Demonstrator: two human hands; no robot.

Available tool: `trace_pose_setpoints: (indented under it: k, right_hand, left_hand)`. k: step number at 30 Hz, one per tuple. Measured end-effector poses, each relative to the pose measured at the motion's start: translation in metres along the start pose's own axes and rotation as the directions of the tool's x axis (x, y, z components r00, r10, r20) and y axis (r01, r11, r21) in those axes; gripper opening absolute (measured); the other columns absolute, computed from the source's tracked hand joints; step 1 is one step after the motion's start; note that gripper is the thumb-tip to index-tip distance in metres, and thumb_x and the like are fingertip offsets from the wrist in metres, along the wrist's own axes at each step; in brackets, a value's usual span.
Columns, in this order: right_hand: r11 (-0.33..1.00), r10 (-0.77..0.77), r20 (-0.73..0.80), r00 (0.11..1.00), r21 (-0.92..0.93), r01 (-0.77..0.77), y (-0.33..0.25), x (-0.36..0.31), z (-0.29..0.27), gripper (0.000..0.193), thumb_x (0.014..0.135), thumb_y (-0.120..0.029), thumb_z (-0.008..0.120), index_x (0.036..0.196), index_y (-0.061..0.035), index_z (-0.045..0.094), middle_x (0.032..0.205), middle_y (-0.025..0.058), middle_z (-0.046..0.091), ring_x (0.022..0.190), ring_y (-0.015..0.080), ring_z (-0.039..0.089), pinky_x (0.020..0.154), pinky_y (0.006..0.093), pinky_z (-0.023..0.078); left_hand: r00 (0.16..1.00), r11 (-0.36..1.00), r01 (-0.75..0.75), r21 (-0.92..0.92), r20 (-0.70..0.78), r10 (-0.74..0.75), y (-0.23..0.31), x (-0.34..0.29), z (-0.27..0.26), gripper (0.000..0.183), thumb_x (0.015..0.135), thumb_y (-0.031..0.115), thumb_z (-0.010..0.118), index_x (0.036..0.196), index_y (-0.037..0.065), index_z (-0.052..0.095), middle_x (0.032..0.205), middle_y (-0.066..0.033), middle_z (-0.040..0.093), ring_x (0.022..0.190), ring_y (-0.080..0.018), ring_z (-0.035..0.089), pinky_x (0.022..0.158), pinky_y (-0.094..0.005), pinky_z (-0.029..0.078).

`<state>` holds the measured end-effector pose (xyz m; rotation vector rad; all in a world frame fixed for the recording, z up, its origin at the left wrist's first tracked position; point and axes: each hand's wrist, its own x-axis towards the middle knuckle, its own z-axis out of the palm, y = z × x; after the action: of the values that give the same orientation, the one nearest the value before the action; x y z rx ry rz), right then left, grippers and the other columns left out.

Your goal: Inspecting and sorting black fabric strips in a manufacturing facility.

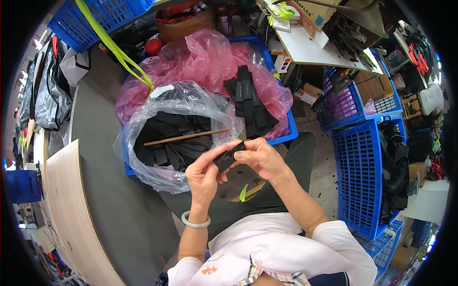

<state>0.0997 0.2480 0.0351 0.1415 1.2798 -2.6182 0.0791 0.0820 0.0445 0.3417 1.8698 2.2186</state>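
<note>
Both hands meet over my lap around a small black fabric strip. My left hand holds its near-left part, fingers curled round it. With thumb and forefinger, my right hand pinches the strip's upper right end. Just beyond them, a clear plastic bag lies open, full of black strips. A thin wooden stick rests across the bag's mouth. To its right, more black strips are piled on pink plastic sheeting.
A blue crate holds the bag and sheeting. On the left runs a grey table with a wooden board. Blue baskets stand at right, below a white shelf. A yellow-green ribbon hangs from a blue basket.
</note>
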Motion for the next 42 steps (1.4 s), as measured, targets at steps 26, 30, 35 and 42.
trace_pose_setpoints:
  k: [26,30,35,42]
  right_hand:
    - [0.758,0.395,0.419,0.817,0.354,-0.548,0.043,0.0,0.015,0.024,0.096,-0.025,0.042,0.109,-0.0048,0.048,0.054,0.0137,0.056,0.028,0.0096,0.04,0.026,0.0204,0.031]
    - [0.926,0.376,0.117,0.919,-0.081,-0.368,0.044,0.015,0.02,0.02,0.095,-0.022,0.046,0.1,-0.0053,0.055,0.052,0.0111,0.056,0.031,0.0083,0.042,0.03,0.0189,0.033]
    - [0.975,0.211,-0.083,0.974,0.08,-0.205,0.037,0.021,0.017,0.019,0.084,-0.014,0.063,0.074,0.0016,0.064,0.054,0.0013,0.052,0.042,0.0066,0.046,0.038,0.0205,0.034]
    - [0.486,-0.501,0.026,0.865,-0.819,0.306,0.07,0.023,0.017,0.008,0.075,-0.008,0.068,0.076,-0.0016,0.064,0.057,0.0093,0.058,0.046,0.0164,0.056,0.042,0.0272,0.043]
  left_hand:
    - [0.981,0.692,0.154,-0.705,0.195,-0.02,-0.024,0.016,-0.007,0.025,0.078,0.003,0.057,0.102,-0.005,0.057,0.086,-0.016,0.066,0.114,-0.0393,0.051,0.101,-0.0444,0.037]
    - [0.957,0.589,0.262,-0.764,0.125,-0.263,-0.034,0.02,-0.012,0.021,0.084,0.004,0.053,0.103,-0.001,0.058,0.079,-0.0126,0.065,0.115,-0.0381,0.05,0.104,-0.0463,0.033]
    - [0.886,0.37,0.262,-0.891,0.07,-0.458,-0.048,0.021,-0.015,0.022,0.09,0.016,0.053,0.105,0.0,0.057,0.077,-0.0083,0.064,0.109,-0.0321,0.055,0.102,-0.0468,0.036]
    - [0.869,0.509,0.21,-0.835,-0.079,-0.488,-0.039,0.027,-0.008,0.027,0.092,0.023,0.052,0.1,-0.002,0.059,0.072,-0.0085,0.063,0.107,-0.0334,0.056,0.097,-0.0439,0.041]
